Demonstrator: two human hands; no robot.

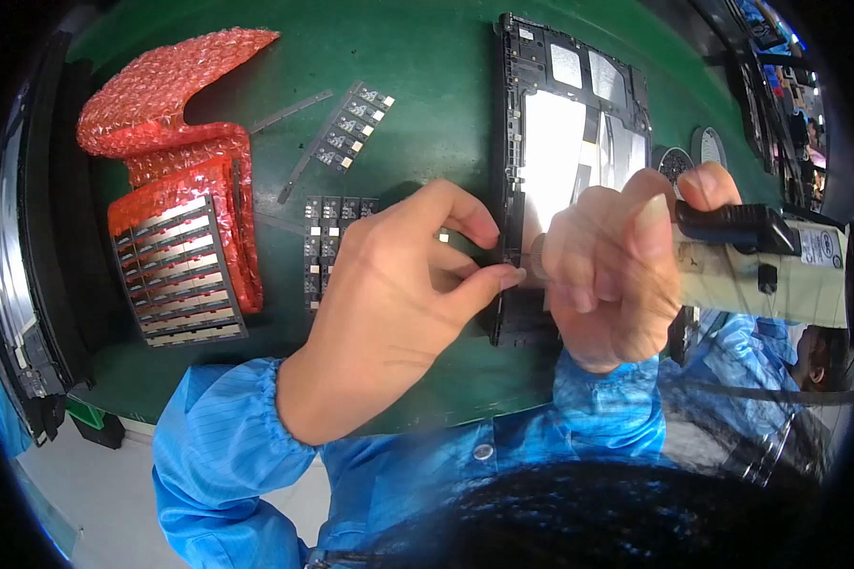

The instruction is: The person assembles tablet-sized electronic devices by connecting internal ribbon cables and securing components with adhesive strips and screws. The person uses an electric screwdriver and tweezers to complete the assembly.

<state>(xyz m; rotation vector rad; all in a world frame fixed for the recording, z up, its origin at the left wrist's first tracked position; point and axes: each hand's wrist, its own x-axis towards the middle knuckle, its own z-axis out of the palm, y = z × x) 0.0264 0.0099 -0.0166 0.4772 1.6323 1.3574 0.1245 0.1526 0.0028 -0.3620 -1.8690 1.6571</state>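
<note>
My left hand [389, 294] bends over the near left edge of a black-framed panel [555, 133] with silvery sheets. Its thumb and a finger come together in a pinch at that edge; anything between them is too small to make out. Above the panel's lower part, my right hand [617, 275] is curled and somewhat blurred, with its palm side showing. What it grips, if anything, is hidden. A small ridged grey round part [538, 256] shows beside its fingers. Partly under my left hand lies a sheet of small dark circuit boards [327, 232].
Red bubble wrap [176, 104] lies at the left, with a panel of strip boards [185, 275] against it. More small boards [356, 128] lie on the green mat [417, 76]. A cream box [778, 280] with a black handle [735, 228] stands right. Another person [826, 360] shows beyond.
</note>
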